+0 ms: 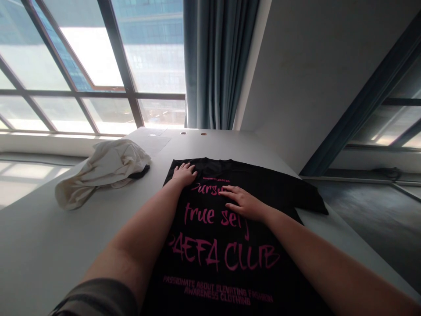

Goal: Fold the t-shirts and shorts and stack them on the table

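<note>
A black T-shirt [210, 228] with pink lettering lies spread on the white table [108, 245], its collar toward the far side. Its right sleeve stretches out toward the table's right edge. On the left side no sleeve sticks out; the edge there runs straight under my arm. My left hand [184, 174] rests flat on the shirt near the left shoulder, fingers apart. Lower and to the right, my right hand [242, 202] lies on the printed chest, its fingers stretched out and pointing left. Both palms touch the cloth, and neither grips it.
A crumpled cream cloth [108, 169] with a dark part at its edge lies on the table's left. Sheets of paper [158, 142] and two round holes are at the far end. Beyond stand windows [154, 66], a blue-grey curtain [219, 66] and a wall [312, 79].
</note>
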Motion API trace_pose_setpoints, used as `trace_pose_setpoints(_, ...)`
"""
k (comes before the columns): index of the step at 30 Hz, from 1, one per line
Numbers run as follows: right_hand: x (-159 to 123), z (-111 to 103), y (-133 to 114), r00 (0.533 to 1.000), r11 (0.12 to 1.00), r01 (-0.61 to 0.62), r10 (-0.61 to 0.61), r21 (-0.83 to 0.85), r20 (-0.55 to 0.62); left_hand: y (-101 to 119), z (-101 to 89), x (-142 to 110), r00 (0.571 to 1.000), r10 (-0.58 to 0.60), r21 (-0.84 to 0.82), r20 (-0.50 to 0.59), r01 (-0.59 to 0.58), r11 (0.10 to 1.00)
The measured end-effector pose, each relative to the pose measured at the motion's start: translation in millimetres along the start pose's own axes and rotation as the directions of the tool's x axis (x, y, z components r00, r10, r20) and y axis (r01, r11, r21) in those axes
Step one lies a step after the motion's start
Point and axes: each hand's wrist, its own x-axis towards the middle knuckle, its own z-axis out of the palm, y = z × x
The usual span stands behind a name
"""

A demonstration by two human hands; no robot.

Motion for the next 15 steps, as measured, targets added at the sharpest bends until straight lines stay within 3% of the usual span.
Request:
trace_pose_setpoints(5,-0.1,-1.1,-0.9,1.0,1.0,0.002,-0.002,0.01,0.004,4.2,1.1,2.7,0.997,-0.07,-0.013,-0.038,0.069,0.998)
trace_pose_setpoints(12,-0.2,-0.5,1.3,1.0,1.0,0.015,-0.015,0.009,-0.005,-0.6,0.3,5.5,0.997,-0.073,-0.009,0.006,0.073,0.997)
trace_pose_setpoints(15,0.1,0.5,3.1,1.0,1.0,0.021,-0.021,0.011,-0.007,11.9,1.4,0.9,0.993,-0.116,0.011,0.038,0.116,0.993)
